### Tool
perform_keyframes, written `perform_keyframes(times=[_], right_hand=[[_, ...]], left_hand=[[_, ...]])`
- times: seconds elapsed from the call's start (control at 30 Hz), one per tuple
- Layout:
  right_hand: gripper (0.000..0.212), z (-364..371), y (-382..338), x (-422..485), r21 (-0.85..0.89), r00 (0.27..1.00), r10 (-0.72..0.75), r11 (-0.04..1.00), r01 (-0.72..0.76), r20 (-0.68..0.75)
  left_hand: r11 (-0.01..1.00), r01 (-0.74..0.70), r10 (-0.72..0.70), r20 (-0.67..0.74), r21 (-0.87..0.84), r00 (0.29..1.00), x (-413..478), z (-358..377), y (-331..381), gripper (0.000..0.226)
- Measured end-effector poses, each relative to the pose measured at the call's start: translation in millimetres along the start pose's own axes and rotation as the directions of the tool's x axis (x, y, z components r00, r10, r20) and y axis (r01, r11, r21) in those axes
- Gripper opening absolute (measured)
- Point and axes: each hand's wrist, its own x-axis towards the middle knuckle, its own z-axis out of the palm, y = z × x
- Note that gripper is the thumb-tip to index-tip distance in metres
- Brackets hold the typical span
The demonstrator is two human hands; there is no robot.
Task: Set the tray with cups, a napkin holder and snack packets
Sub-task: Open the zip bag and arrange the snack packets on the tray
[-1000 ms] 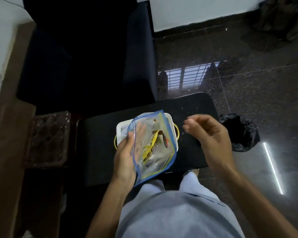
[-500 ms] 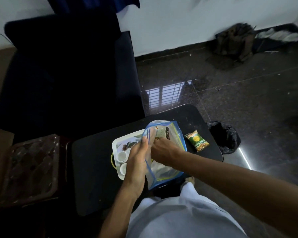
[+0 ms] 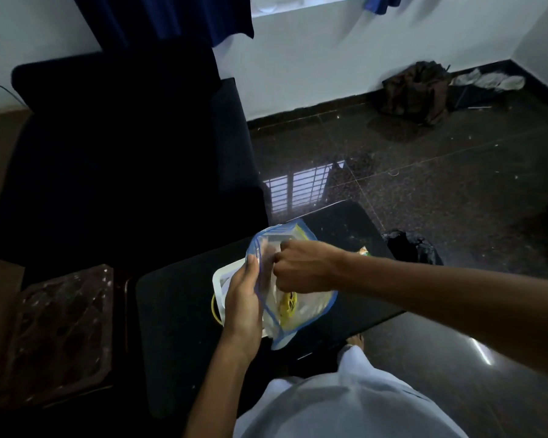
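A clear blue-edged zip bag (image 3: 301,306) with yellow snack packets (image 3: 288,306) hangs over the white tray (image 3: 219,276).

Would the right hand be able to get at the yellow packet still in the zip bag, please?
Probably yes: the left hand holds the zip bag open, the right hand is at its mouth, and the yellow packet lies just below.

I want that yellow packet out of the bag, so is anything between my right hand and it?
Only the bag: the right hand is at the mouth of the zip bag, and the yellow packet lies lower inside.
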Motion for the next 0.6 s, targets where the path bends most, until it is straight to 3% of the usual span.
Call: perform_keyframes(times=[0.13,0.2,0.33,0.43,0.6], right_hand=[[0.012,-38,14,-11,-0.007,0.993,-0.089,0.996,0.089,-0.078],[0.014,-53,20,-15,-0.008,0.993,-0.111,0.994,0.11,-0.046],[0.039,-83,32,-26,-0.054,0.996,-0.085,0.995,0.085,0.009],[0.05,-108,41,-37,-0.032,0.999,-0.052,0.998,0.053,0.008],[0.025,-138,72,-84,0.229,0.972,0.093,0.972,-0.042,-0.217]], left_hand=[[0.998,0.003,-0.005,-0.035,-0.058,0.999,2,-5,-1,0.044],[0.997,0.024,-0.025,-0.013,-0.076,1.0,4,-7,-1,0.041],[0.999,0.023,-0.024,-0.037,-0.024,0.999,4,-7,-1,0.041],[0.995,0.059,-0.065,-0.076,-0.076,0.995,2,-5,-5,0.04],[0.995,0.082,-0.086,-0.063,-0.054,0.994,-8,-5,-7,0.042]])
